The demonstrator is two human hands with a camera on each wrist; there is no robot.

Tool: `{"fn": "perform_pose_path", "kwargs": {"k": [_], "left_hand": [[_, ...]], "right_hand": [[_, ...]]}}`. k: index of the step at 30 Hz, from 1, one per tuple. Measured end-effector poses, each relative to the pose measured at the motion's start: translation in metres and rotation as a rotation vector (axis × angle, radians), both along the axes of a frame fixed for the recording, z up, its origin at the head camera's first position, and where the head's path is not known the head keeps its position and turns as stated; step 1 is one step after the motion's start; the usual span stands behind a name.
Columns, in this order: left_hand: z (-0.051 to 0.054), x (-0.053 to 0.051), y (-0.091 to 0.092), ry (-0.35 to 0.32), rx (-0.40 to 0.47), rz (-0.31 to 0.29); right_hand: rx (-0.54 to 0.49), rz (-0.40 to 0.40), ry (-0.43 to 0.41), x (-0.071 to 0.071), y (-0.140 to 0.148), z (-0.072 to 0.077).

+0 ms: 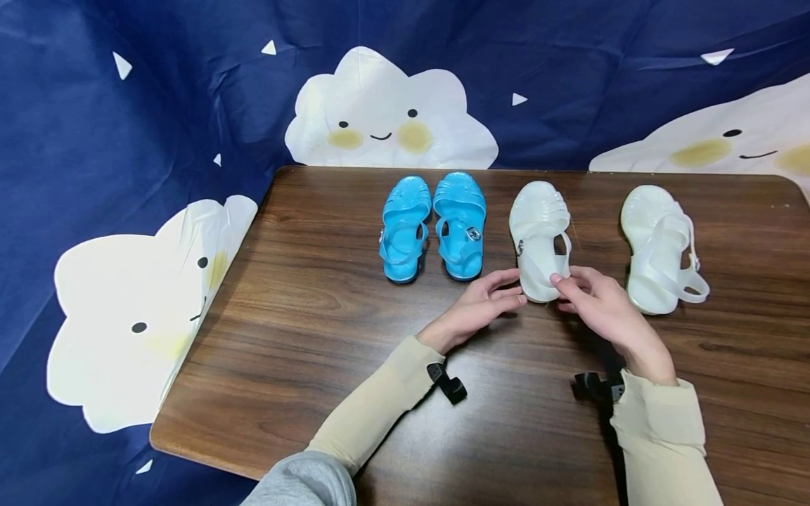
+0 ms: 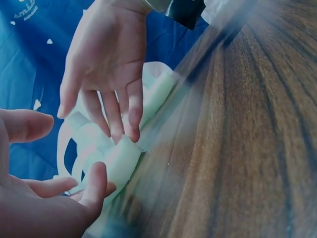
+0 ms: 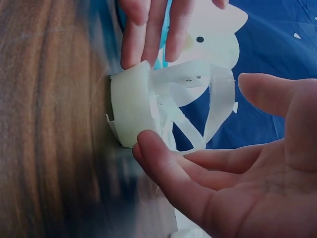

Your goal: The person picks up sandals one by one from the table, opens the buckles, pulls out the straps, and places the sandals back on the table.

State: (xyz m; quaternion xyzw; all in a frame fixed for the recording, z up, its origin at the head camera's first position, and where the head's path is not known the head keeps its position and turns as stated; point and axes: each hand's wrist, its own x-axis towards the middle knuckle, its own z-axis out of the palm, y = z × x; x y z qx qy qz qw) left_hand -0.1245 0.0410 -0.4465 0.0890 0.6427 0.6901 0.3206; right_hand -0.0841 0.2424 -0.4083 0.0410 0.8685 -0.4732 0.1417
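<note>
A white translucent jelly sandal (image 1: pixel 538 204) lies on the wooden table, toe away from me, its heel between my two hands. Along the left side of the heel, my left hand (image 1: pixel 471 309) has its fingers loosely extended, touching or nearly touching it. On the other side is my right hand (image 1: pixel 601 306); in the right wrist view its fingers (image 3: pixel 173 173) reach straight along the heel (image 3: pixel 131 104), and the thumb stands apart from the strap. A second white sandal (image 1: pixel 652 239) lies to the right, its ankle strap hanging out to the side.
Left of the white sandals, a pair of blue jelly sandals, one (image 1: pixel 405 204) beside the other (image 1: pixel 460 193), stands side by side. Brown wooden table (image 1: pixel 304 316) surface extends around them. A dark blue cloth (image 1: pixel 190 91) with smiling clouds hangs behind and at the left.
</note>
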Motion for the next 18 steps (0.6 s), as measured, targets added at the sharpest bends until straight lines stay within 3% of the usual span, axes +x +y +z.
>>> {"fn": "perform_pose_path", "kwargs": {"k": [10,14,18], "left_hand": [[0.004,0.001,-0.001,0.021,-0.018,0.031],[0.007,0.001,-0.001,0.06,-0.033,0.079],[0.01,0.001,-0.002,0.096,-0.019,0.131]], "right_hand": [[-0.037,-0.001,-0.002,0.002,0.003,0.005],[-0.089,-0.025,-0.014,0.003,0.007,0.006],[-0.049,-0.022,-0.005,0.005,0.011,0.009]]}}
